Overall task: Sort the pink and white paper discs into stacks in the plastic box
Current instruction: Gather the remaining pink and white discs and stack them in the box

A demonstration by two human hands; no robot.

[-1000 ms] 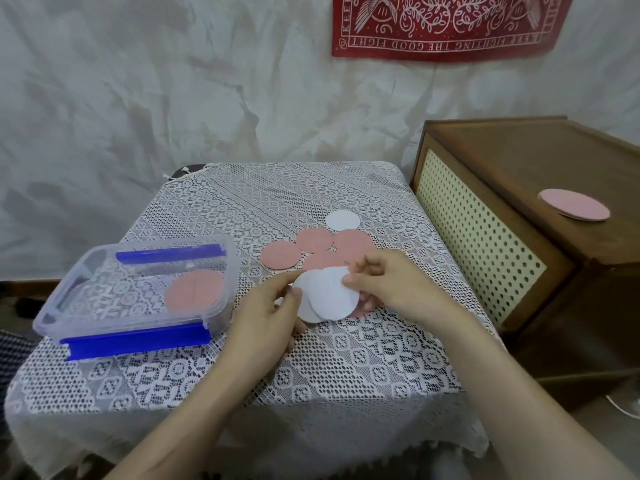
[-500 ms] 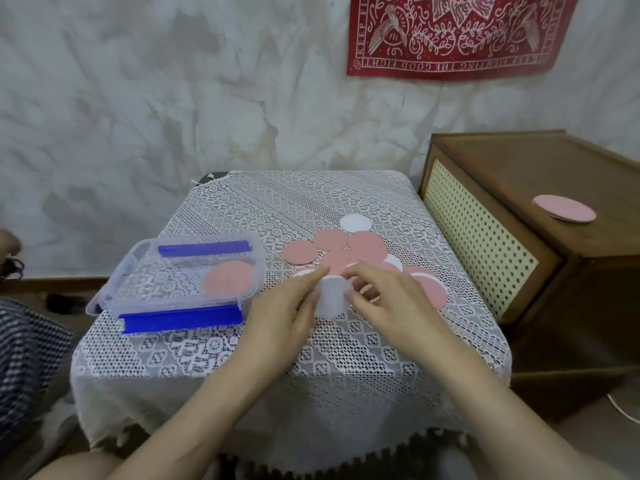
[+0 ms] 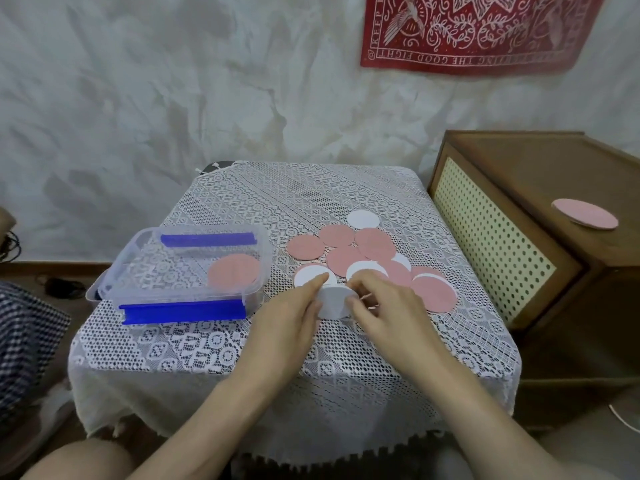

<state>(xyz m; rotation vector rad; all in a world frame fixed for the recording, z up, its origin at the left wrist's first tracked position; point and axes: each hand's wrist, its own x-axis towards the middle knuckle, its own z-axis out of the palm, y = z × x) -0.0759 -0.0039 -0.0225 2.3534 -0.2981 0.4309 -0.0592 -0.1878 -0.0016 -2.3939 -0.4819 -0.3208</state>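
Note:
A small stack of white discs [image 3: 334,303] sits between my two hands near the table's middle. My left hand [image 3: 287,317] holds its left edge with fingers and thumb, and my right hand [image 3: 384,306] pinches its right edge. Behind them lie several loose pink discs [image 3: 375,244] and a few white discs [image 3: 363,219], some overlapping. The clear plastic box [image 3: 138,258] with blue clips stands on the left of the table, and a pink disc stack [image 3: 233,273] lies in its right end.
The lace tablecloth [image 3: 311,188] covers a small square table. A wooden cabinet [image 3: 519,174] stands close on the right with a larger pink disc [image 3: 583,213] on top. A checked cloth [image 3: 24,327] is at the far left. A red banner [image 3: 478,29] hangs on the wall.
The white discs, fanned out a second ago, are now squared into one stack between both hands. The camera has pulled back and tilted, so the table looks smaller.

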